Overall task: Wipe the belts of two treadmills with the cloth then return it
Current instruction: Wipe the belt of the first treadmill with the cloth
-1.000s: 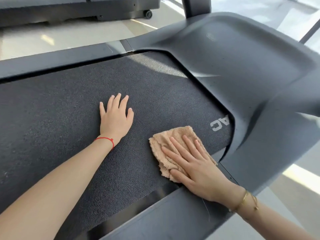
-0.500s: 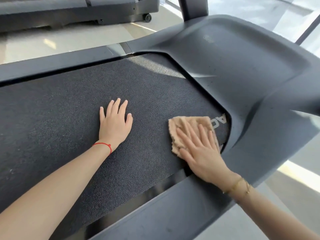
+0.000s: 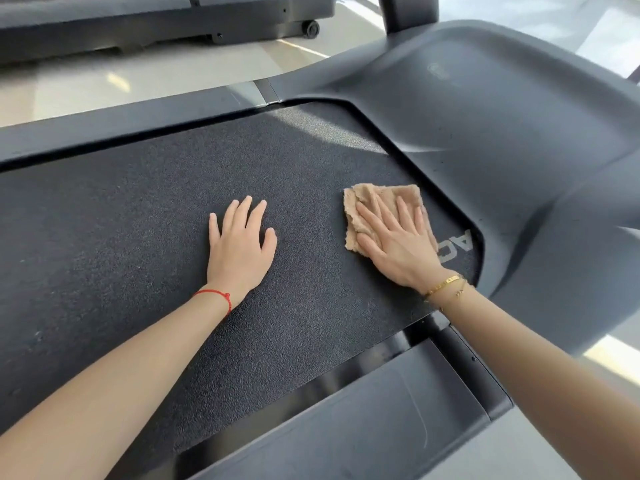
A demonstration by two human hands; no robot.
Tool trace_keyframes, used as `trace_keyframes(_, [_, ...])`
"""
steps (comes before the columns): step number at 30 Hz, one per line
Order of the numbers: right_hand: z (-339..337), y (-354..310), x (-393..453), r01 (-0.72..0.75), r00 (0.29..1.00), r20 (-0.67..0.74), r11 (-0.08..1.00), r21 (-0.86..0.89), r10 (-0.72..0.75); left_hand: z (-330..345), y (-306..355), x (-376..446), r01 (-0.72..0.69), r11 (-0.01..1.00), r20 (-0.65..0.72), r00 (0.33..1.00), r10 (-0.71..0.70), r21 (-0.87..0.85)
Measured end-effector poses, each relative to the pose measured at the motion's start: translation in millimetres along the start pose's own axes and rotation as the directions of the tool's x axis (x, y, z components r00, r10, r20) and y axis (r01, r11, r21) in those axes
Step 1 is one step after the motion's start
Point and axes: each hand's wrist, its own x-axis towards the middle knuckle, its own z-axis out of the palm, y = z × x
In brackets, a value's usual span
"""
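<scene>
A black textured treadmill belt (image 3: 138, 220) fills the middle of the view. A tan cloth (image 3: 367, 202) lies flat on the belt near its front end, close to the motor cover. My right hand (image 3: 394, 237) presses on the cloth with straight, spread fingers. My left hand (image 3: 239, 244) rests flat on the bare belt to the left of the cloth, a hand's width away, fingers straight. White letters (image 3: 457, 245) on the belt show partly beside my right wrist.
The grey motor cover (image 3: 502, 133) rises right of the belt, with an upright post (image 3: 405, 12) behind it. Side rails (image 3: 363, 420) border the belt near and far. A second treadmill (image 3: 156, 22) stands across a strip of pale floor (image 3: 138, 77).
My right hand has slid the cloth away from the near rail, up across the belt toward the far side. My left hand has stayed in place.
</scene>
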Motion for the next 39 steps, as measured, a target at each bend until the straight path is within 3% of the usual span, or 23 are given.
trace_keyframes(4, [15, -37, -21, 0.276, 0.961, 0.041, 0.961, -0.016, -0.275, 2, -2, 2, 0.123, 0.992, -0.021, 0.992, -0.123, 0.023])
trace_keyframes(7, [17, -36, -18, 0.345, 0.938, 0.052, 0.938, -0.018, -0.344, 3, -2, 2, 0.156, 0.987, -0.022, 0.988, -0.155, 0.036])
trace_keyframes(16, [1, -15, 133, 0.058, 0.998, 0.011, 0.998, 0.007, -0.058, 3, 1, 5, 0.174, 0.981, 0.034, 0.984, -0.178, 0.091])
trace_keyframes(26, [-8, -57, 284, -0.067, 0.995, 0.077, 0.995, 0.072, 0.061, 3, 3, 9, 0.158, 0.972, 0.076, 0.982, -0.173, 0.173])
trace_keyframes(30, [-3, -105, 304, 0.118, 0.989, 0.086, 0.992, 0.032, -0.120, 4, 3, 11, 0.152, 0.970, 0.091, 0.981, -0.172, 0.187])
trace_keyframes(34, [17, -164, 281, 0.392, 0.917, 0.083, 0.920, -0.019, -0.389, 3, 2, 11, 0.148, 0.969, 0.100, 0.980, -0.170, 0.198])
trace_keyframes(37, [23, -164, 265, 0.534, 0.842, 0.078, 0.845, 0.009, -0.533, 3, 2, 12, 0.144, 0.969, 0.110, 0.980, -0.169, 0.199])
trace_keyframes(39, [15, -143, 271, 0.531, 0.846, 0.072, 0.848, -0.016, -0.528, 2, 2, 12, 0.142, 0.970, 0.113, 0.980, -0.166, 0.195])
